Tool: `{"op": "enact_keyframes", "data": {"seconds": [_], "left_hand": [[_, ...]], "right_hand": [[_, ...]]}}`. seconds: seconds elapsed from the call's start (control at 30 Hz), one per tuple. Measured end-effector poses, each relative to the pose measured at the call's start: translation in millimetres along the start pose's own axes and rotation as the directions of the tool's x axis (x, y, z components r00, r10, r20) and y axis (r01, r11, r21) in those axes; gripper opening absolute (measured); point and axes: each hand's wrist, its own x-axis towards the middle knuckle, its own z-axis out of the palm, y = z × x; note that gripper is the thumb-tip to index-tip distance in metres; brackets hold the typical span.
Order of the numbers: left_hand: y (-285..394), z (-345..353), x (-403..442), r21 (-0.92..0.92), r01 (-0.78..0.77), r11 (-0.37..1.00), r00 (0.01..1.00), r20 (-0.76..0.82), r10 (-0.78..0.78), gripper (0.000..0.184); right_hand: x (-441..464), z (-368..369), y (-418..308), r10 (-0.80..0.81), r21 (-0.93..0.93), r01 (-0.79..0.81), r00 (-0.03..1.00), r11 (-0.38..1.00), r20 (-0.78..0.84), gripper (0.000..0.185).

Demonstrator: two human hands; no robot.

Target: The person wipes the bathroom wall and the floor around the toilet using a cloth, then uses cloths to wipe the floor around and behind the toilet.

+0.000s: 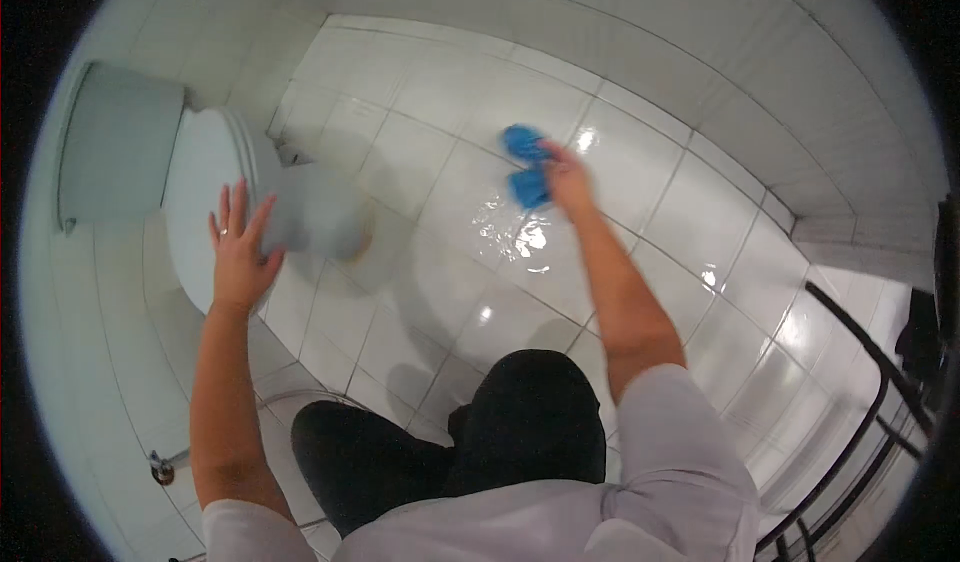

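My left hand (240, 252) rests with fingers spread on the closed lid of a white toilet (195, 182), a ring on one finger. Out over the floor, my right hand (568, 179) is closed on a blue two-lobed item (530, 189). Motion smears it, so I cannot tell whether it is a cloth or a brush. The item is at the white tiled floor (450, 292), where water shines just below it.
The toilet tank (120, 147) stands against the left wall, with a small metal valve (160, 467) lower down. A black metal frame (850, 322) is at the right. A tiled wall (640, 37) bounds the far side. My bent knees are in front.
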Motion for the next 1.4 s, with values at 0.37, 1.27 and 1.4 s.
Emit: {"op": "enact_keyframes", "data": {"seconds": [0.37,1.27,1.4], "left_hand": [[-4.1,7.4,4.1,-0.141,-0.022,0.990,0.994,-0.111,0.007,0.067],[-4.7,14.6,6.1,-0.216,-0.006,0.976,0.972,-0.231,-0.045,0.057],[-9.7,4.7,4.6,-0.296,-0.035,0.955,0.993,-0.120,-0.001,0.051]], "right_hand": [[11.4,-240.1,85.7,-0.260,-0.798,-0.501,0.765,0.335,-0.590,0.063],[-38.8,275.0,40.8,-0.084,-0.253,0.234,0.866,0.939,0.492,0.035],[-17.0,152.8,-29.6,-0.007,-0.085,0.054,0.881,0.995,0.472,0.040]]}}
